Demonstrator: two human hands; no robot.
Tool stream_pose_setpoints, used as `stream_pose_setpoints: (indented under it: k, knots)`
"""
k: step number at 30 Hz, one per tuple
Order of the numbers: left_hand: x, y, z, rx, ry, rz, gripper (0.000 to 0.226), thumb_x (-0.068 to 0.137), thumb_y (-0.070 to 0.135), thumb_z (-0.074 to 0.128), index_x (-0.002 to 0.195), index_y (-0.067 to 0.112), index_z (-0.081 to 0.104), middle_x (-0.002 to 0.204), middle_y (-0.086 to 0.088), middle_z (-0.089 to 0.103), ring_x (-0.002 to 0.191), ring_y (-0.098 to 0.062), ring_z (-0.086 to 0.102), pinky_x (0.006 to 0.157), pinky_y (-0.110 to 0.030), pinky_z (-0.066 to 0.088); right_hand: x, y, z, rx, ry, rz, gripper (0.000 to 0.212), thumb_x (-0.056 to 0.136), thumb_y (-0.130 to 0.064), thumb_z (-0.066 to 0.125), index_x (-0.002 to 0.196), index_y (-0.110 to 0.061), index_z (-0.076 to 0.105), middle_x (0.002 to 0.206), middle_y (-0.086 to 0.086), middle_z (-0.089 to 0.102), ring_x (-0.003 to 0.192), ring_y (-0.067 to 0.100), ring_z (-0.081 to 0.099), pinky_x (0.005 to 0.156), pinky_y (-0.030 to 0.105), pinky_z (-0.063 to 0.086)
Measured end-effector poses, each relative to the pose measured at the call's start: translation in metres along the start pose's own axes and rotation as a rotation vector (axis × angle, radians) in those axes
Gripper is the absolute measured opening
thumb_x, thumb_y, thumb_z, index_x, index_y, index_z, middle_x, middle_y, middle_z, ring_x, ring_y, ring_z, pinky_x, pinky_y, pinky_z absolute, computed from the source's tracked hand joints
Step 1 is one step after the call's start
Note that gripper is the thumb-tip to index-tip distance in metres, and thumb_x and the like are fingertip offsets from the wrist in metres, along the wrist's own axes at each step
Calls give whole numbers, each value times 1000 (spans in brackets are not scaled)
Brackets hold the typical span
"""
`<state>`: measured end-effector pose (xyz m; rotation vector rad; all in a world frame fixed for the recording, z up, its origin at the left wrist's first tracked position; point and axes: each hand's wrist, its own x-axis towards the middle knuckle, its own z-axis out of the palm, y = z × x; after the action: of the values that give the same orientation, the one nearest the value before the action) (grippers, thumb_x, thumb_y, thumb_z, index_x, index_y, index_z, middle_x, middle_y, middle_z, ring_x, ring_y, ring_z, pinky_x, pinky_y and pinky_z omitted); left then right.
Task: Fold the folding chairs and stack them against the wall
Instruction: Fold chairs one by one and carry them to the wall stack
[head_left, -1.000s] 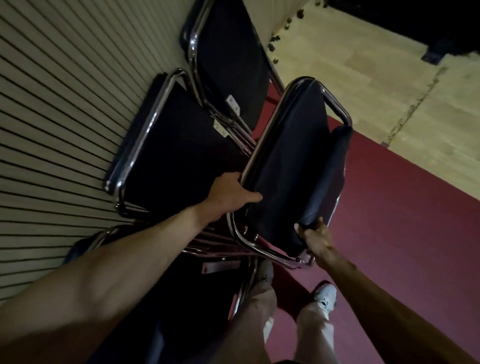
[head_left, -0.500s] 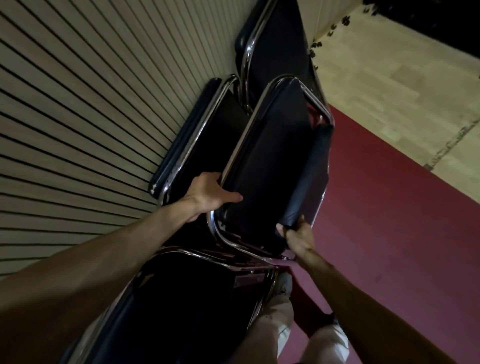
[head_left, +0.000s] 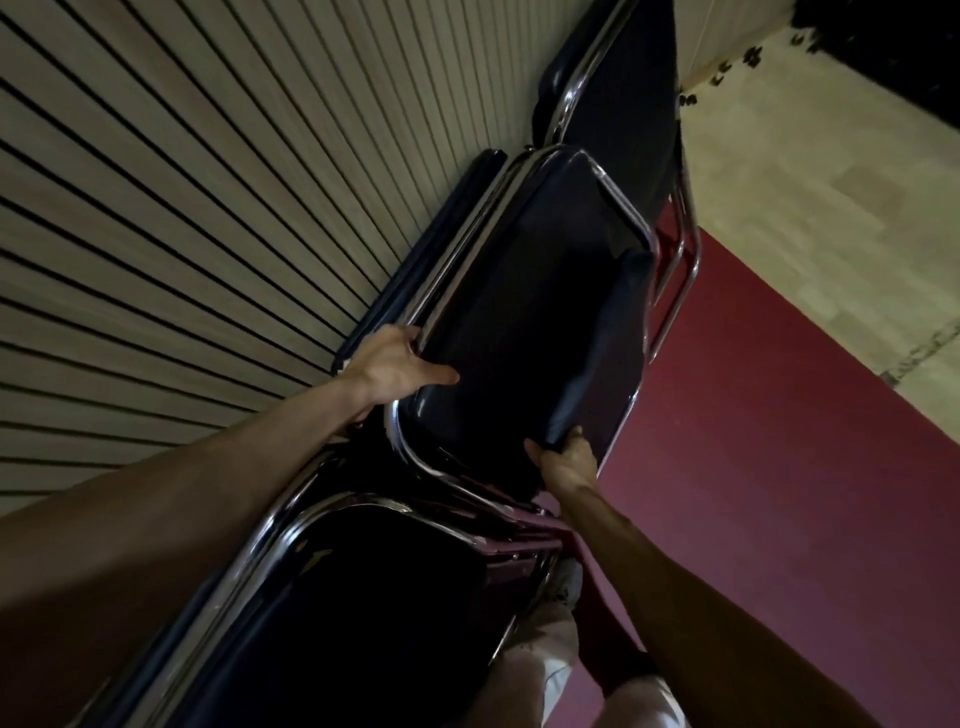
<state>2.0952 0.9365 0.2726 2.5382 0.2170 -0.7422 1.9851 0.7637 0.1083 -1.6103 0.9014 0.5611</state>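
1. Head view: worn on the person's head, wide-angle, looking steeply down and forward along the foot of a wall.
2. Framing: the slatted wall (head_left: 182, 208) fills the left, its base running diagonally up to the right; the red floor (head_left: 779, 467) and pale wood floor (head_left: 805, 182) fill the right.
3. Nearness: close; both forearms enter from the lower edge, and the left hand (head_left: 389, 366) and right hand (head_left: 563, 462) grip the folded chair (head_left: 519, 322) near centre.
4. Below: the wearer's pale trousers (head_left: 545, 670) stand at the bottom edge, almost under the lens.
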Motion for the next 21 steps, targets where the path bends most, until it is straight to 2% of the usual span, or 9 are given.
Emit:
stream_pose_setpoints:
  k: [2,4,6,9,12,15,17,19,21]
  knots:
    - [3,1,-1,3,5,19,55,72,42,82,116,15,65,100,-1,66,101,-19,62,71,-22,43,4,0,2,4,-17,7,82,75,-39,74,141,-7,36,128,12,59,114,33,59,96,44,51]
    - [2,1,-2,39,6,20,44,72,44,82,101,16,64,86,2,63,89,-16,61,61,-21,41,13,9,2,30,-39,7,94,62,-48,74,139,-8,37,126,13,61,111,34,61,93,47,53]
    - [0,-1,-2,130,0,31,50,72,51,79,97,10,64,82,0,60,85,-17,60,61,-25,43,22,21,3,31,-56,11,98,53,-53,74,134,-9,41,122,13,62,109,33,62,91,48,54]
    - [-15,4,-3,452,53,153,45,83,55,67,91,11,62,84,-4,59,89,-24,62,70,-30,44,9,13,2,-33,-61,-12,81,69,-40,78,133,-5,43,122,12,62,110,32,61,93,45,52]
    - [-34,23,-10,722,177,332,25,100,29,47,103,12,65,91,-8,64,92,-28,64,72,-33,43,3,5,9,-58,-38,-22,67,80,-31,75,131,-3,43,126,14,59,114,32,59,97,42,50]
    - [-39,24,-19,623,281,392,20,96,23,50,99,15,67,90,-7,68,87,-29,66,72,-34,48,0,-1,14,-49,-36,-13,76,84,-30,71,141,0,32,134,15,53,122,32,53,102,37,46]
    - [-38,15,-17,539,241,371,20,92,29,56,103,17,67,96,-3,67,91,-25,65,75,-33,49,2,-5,13,-74,-73,-2,83,83,-35,72,144,1,27,135,16,52,123,33,52,103,40,45]
    - [-38,5,-8,510,147,323,31,90,35,60,116,18,64,111,-2,61,102,-21,61,84,-35,51,6,-8,8,-111,-117,13,83,79,-40,74,141,-1,35,129,15,58,116,32,57,98,42,49]
    - [-40,0,6,469,148,318,37,90,36,63,122,17,62,117,-4,53,108,-21,56,90,-37,50,7,-6,-4,-117,-162,15,66,77,-39,75,130,-7,51,117,11,65,105,29,64,90,44,54]
